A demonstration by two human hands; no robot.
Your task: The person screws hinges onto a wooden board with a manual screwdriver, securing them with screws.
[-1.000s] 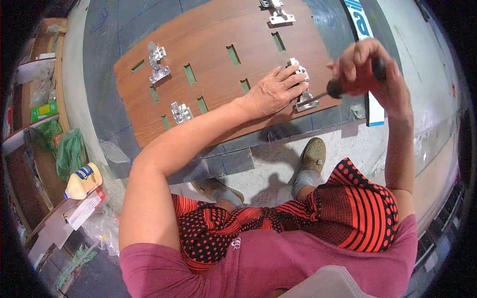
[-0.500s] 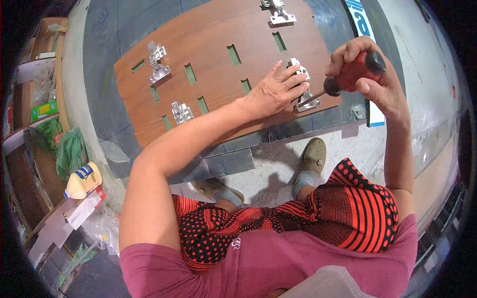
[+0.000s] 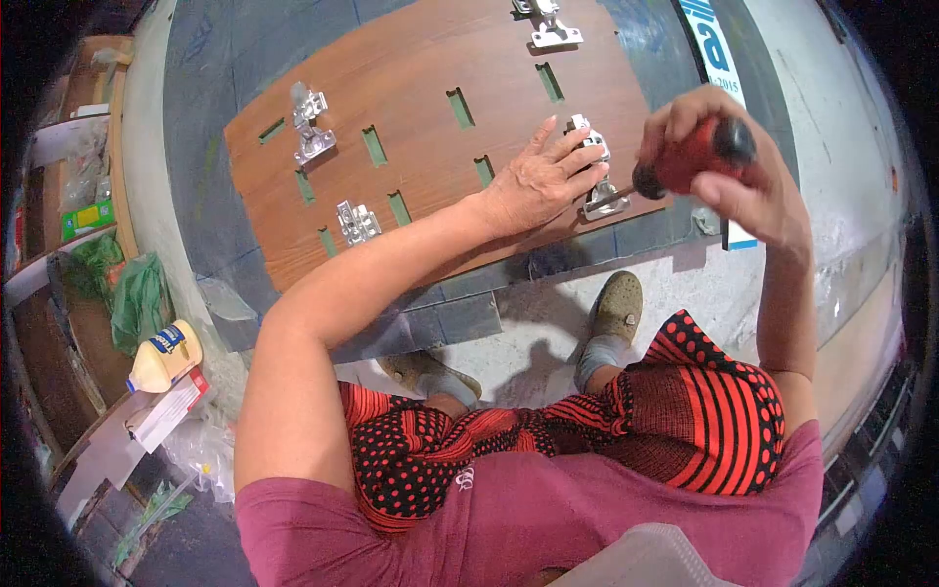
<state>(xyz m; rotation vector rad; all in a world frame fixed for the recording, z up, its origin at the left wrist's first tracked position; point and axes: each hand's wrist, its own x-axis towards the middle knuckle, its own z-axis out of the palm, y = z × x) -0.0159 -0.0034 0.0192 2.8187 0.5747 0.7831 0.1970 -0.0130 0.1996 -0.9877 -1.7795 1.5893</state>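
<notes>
My right hand (image 3: 734,171) is wrapped round the red and black handle of a screwdriver (image 3: 690,161). The shaft points down and left to the base plate of a metal cabinet hinge (image 3: 606,200) near the board's right edge. My left hand (image 3: 548,178) lies flat with fingers spread, its fingertips resting on the upper part of that hinge and partly covering it. Below both hands is a brown wood-grain board (image 3: 430,64) with several slots showing green. Further hinges sit at its upper left (image 3: 313,122), lower left (image 3: 358,223) and top right (image 3: 553,29).
The board lies on a dark, tile-patterned surface (image 3: 210,196). A white lettered strip (image 3: 719,59) runs along the right. At left are a shelf unit (image 3: 59,323), a green plastic bag (image 3: 139,303) and a yellowish bottle (image 3: 161,360). My shoes (image 3: 616,303) are below the board.
My right hand has turned on the screwdriver, and the handle has tilted and shifted slightly. The left hand and the hinge have stayed in place.
</notes>
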